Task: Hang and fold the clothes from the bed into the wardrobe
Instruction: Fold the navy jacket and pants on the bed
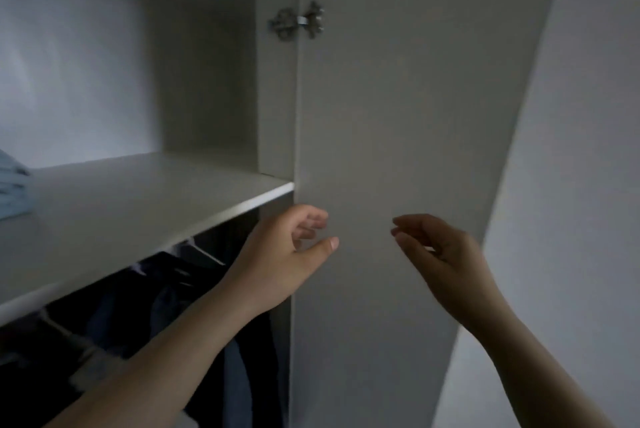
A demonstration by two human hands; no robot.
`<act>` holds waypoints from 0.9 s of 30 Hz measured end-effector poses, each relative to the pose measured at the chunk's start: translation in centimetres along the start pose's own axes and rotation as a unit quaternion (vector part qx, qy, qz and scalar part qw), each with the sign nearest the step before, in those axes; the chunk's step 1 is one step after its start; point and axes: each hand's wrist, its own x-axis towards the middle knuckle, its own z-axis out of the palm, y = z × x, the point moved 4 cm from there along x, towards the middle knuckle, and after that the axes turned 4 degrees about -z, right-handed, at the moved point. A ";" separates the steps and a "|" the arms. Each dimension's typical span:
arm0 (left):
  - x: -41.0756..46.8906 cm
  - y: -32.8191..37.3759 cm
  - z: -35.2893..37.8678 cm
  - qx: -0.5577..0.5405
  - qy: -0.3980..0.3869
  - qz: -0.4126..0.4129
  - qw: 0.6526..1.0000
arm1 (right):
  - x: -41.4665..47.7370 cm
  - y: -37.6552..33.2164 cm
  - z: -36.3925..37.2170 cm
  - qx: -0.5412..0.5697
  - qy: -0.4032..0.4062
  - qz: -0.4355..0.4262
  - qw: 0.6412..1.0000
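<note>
Head view: left hand and right hand, both empty with fingers loosely curled, are raised before the open wardrobe door. Folded pale-blue clothes lie on the shelf at 9 o'clock, well apart from the hands. Dark garments hang below the shelf at 7 o'clock, behind the left forearm.

The wardrobe door is a smooth, matt off-white board with no visible grain, like a laminated panel. The shelf has the same smooth white finish, with a faint sheen along its front edge. The hinge is bright, shiny metal. The folded clothes are soft, matt, pale-blue cloth. The hanging clothes are dark cloth, some of it like blue denim. The hangers look pale and smooth, but their material cannot be told. The wall is matt white.
</note>
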 end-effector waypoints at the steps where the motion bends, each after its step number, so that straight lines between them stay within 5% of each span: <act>1: -0.2 0.7 1.8 -0.006 -0.012 0.007 1.000 | -1.1 0.8 -1.8 -0.008 0.013 0.014 1.000; 15: -7.0 18.5 33.4 -0.124 -0.308 0.130 0.934 | -21.9 6.9 -32.3 -0.199 0.242 0.191 0.930; 27: -17.4 30.9 52.6 -0.236 -0.534 0.253 0.772 | -38.0 4.0 -45.2 -0.379 0.370 0.333 0.780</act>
